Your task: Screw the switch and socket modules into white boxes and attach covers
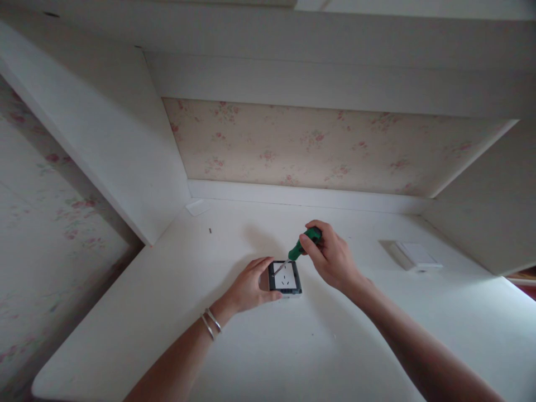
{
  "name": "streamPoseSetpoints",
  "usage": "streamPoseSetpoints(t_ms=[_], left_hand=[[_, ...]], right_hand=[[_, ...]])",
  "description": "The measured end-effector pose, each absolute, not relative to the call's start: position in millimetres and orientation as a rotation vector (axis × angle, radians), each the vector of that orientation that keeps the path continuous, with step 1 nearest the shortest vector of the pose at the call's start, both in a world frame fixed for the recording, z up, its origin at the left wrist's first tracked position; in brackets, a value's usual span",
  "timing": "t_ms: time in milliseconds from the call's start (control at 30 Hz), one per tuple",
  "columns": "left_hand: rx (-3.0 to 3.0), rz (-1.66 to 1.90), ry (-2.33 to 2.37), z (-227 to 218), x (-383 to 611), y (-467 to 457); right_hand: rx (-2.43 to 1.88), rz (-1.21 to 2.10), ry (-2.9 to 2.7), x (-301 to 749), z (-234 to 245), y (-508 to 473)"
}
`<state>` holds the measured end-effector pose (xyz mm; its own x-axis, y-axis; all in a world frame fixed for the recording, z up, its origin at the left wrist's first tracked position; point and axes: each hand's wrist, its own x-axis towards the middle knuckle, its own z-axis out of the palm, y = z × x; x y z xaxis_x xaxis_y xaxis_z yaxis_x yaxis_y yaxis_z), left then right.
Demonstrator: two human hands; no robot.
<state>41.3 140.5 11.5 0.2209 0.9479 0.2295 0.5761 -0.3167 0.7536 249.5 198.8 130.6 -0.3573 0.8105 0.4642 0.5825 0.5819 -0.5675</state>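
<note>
A square wall socket (285,278) with a white face and dark frame lies flat on the white desk (293,346). My left hand (250,287) grips its left edge, thumb along the near side and fingers at the far side. My right hand (330,255) is closed round the green handle of a screwdriver (302,245). The screwdriver slants down to the left, and its metal tip touches the socket's upper left corner. Two thin bangles sit on my left wrist.
A white cover plate (416,255) lies on the desk to the right. A small white piece (196,207) rests in the back left corner, with a tiny dark screw (210,229) near it. White shelf walls enclose the desk on both sides, with floral wallpaper behind.
</note>
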Motion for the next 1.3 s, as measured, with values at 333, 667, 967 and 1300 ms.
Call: streamPoseSetpoints(t_ms=[333,667,967,1300], left_hand=[[1.941,0.893,1.417,17.8,42.4,139.5],[1.951,0.903,1.421,19.0,43.2,138.8],[1.940,0.915,1.418,19.0,42.5,139.0],[1.946,0.905,1.405,18.2,42.2,139.6]], right_hand=[[-1.066,0.394,-2.164,244.4,134.4,196.8],[-1.074,0.381,-2.153,245.5,138.5,194.7],[-1.054,0.369,-2.174,245.3,138.7,196.3],[-1.027,0.349,-2.197,244.5,138.5,195.4]])
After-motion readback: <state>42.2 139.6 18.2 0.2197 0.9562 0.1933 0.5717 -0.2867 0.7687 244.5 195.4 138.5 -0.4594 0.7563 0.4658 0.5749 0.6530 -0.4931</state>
